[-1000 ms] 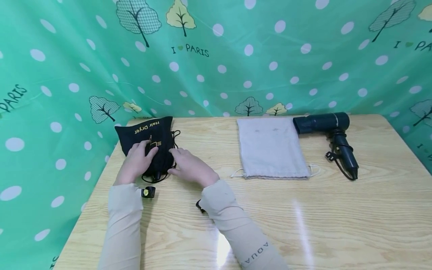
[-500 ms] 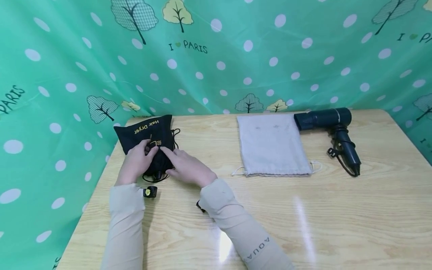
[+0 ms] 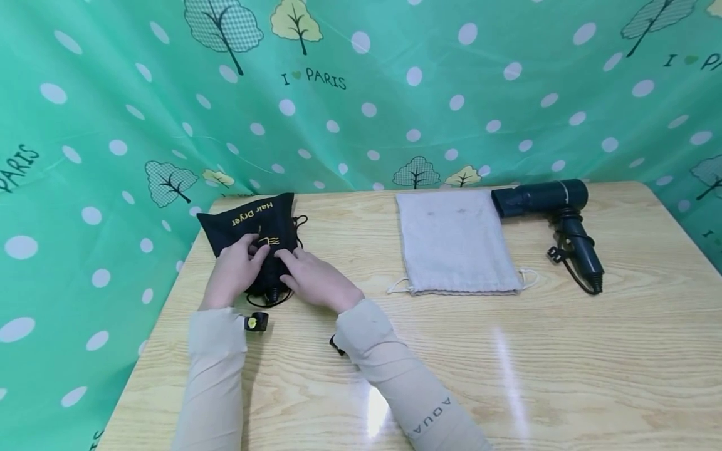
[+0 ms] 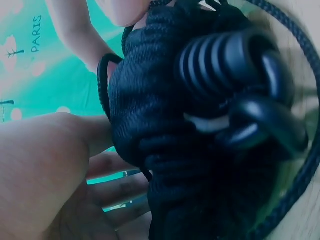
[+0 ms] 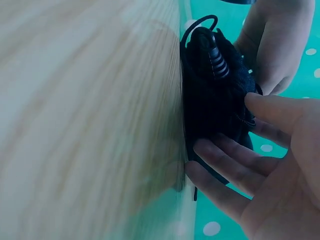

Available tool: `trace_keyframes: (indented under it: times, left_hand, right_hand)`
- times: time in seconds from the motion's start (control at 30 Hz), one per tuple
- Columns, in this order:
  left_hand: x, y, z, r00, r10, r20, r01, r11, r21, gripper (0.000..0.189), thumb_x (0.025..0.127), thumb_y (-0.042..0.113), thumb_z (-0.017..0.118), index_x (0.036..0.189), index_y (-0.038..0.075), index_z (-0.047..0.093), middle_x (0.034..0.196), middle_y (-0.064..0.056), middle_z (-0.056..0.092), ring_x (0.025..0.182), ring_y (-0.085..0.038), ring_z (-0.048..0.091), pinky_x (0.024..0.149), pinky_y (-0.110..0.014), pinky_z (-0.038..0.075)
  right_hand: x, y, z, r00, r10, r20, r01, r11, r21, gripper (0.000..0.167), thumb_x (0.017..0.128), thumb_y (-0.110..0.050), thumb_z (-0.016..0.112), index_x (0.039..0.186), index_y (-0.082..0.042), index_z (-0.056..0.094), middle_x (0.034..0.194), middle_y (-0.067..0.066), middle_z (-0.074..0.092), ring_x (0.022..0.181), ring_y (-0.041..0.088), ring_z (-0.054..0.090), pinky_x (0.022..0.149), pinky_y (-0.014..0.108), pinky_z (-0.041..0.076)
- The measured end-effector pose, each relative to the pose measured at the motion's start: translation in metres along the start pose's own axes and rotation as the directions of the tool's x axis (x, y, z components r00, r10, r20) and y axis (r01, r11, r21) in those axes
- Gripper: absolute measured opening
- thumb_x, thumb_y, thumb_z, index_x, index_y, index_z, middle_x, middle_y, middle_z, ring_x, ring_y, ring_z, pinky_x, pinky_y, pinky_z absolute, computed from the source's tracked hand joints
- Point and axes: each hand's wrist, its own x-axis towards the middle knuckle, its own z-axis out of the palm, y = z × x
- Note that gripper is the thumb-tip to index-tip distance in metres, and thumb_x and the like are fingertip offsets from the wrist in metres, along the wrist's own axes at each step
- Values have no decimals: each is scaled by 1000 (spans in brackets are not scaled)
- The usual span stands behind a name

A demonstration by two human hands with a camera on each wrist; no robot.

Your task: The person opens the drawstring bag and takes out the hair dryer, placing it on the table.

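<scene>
A black drawstring bag [image 3: 279,219] printed "Hair Dryer" lies on the table's left side. A ribbed black cord sleeve [image 4: 212,62] and a looped cord stick out of its gathered mouth; whatever is inside is hidden by the cloth. My left hand [image 3: 234,269] rests on the bag's left part, fingers reaching over the cloth and thumb near the printed dryer picture. From the other side my right hand [image 3: 318,279] touches the bag's right edge. In the right wrist view, its spread fingers [image 5: 225,162] and thumb lie against the bag's side.
A grey drawstring bag [image 3: 454,244] lies flat at the table's middle back. Right of it is a black hair dryer [image 3: 544,199], its cord wound round the handle and its nozzle at the bag's edge. Behind hangs a green dotted curtain [image 3: 361,100].
My left hand and the black bag have shifted slightly right in the last half second. My right hand first moved onto the bag's edge, then drifted slightly right.
</scene>
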Motion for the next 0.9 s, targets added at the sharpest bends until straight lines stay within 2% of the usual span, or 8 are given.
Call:
trace_keyframes:
  times: [0.33,0.53,0.9]
  left_hand:
    - [-2,2,9,1000,24,14,-24,999,-38,52,105,31,48,142,-5,46,120,-29,64,109,-41,65,94,-55,50]
    - [1,8,11,998,54,31,-52,997,-54,53,105,30,49,144,-5,45,121,-29,64,109,-40,66,94,-55,51]
    - [5,15,18,995,97,21,-94,991,-98,52,105,30,50,144,-3,46,120,-27,64,108,-38,66,94,-53,51]
  right_hand:
    - [-8,8,0,999,46,25,-48,997,65,48,104,-30,50,149,-15,37,138,13,53,127,23,54,105,36,47]
    - [-14,12,-6,997,66,31,-68,994,82,48,104,-30,50,148,-16,37,138,13,52,127,23,54,106,35,46]
    - [-22,20,-14,994,99,38,-103,988,112,48,104,-30,51,148,-16,36,143,14,49,132,24,51,109,37,44]
